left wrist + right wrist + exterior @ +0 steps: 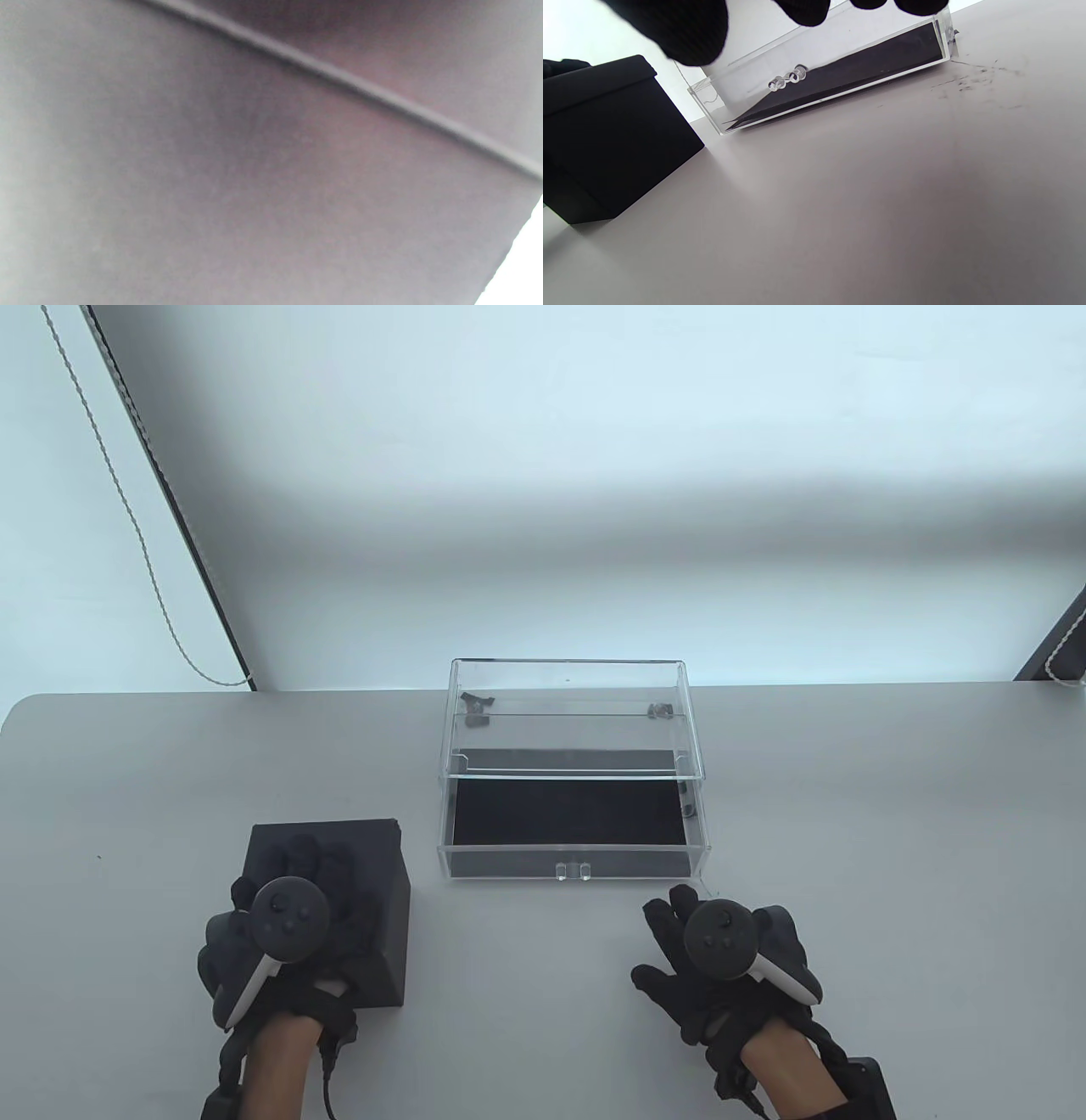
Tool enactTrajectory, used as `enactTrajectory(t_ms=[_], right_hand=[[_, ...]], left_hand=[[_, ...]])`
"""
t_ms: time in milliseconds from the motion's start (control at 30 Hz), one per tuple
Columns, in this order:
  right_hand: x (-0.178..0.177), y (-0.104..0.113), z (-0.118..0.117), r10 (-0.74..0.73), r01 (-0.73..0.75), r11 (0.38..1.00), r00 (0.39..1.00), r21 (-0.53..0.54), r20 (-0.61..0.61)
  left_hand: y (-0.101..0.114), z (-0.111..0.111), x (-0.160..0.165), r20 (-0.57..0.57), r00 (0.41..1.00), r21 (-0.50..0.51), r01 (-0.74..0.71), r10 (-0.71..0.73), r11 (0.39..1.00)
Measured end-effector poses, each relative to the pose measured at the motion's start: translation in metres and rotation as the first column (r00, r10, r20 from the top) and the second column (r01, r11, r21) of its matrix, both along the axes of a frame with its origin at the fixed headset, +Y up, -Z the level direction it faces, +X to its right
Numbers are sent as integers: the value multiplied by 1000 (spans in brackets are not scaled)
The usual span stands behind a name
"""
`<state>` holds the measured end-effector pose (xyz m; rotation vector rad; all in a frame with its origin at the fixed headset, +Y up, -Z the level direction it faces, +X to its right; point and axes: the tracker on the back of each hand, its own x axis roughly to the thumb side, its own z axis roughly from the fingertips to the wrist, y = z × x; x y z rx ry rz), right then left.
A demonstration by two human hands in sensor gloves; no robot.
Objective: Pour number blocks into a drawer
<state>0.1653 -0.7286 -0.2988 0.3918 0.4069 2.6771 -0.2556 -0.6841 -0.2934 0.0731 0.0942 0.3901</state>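
Left hand (pixel 284 929) is planted on top of the black box (pixel 373 891), gloved fingers (pixel 318 857) spread flat across its lid, not curled around anything. The left wrist view gives only a blurred grey surface with one dark line across it, so nothing more can be read from there.

Right hand (pixel 721 959) sits low over the grey bench (pixel 891 831), fingers loosely spread and holding nothing; from the right wrist view its dark fingertips (pixel 691 34) hang in from the top, apart from one another.

Just ahead of the right hand and slightly toward the left one is the clear drawer unit (pixel 573 712), its drawer (pixel 574 830) pulled out toward the hands, dark liner showing on the floor, small clear handle (pixel 573 871) on the front wall. The black box stands near the drawer's left corner, apart from it.

No number blocks can be made out; whether they are inside the closed box can't be told. A few small dark bits (pixel 477 707) lie on the unit's upper level.
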Motion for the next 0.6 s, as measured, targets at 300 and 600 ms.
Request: enactTrajectory(t_ms=[300,600], right_hand=[[-11,-10,-4,5,-6,998,1000,-59,-18],[-13,-14,-4,-3,1,997,1000,-81,-22]], left_hand=[[1,8,32,65,998,-2,0,0,1000],[0,14,70,129,992,5,9,-10,1000]])
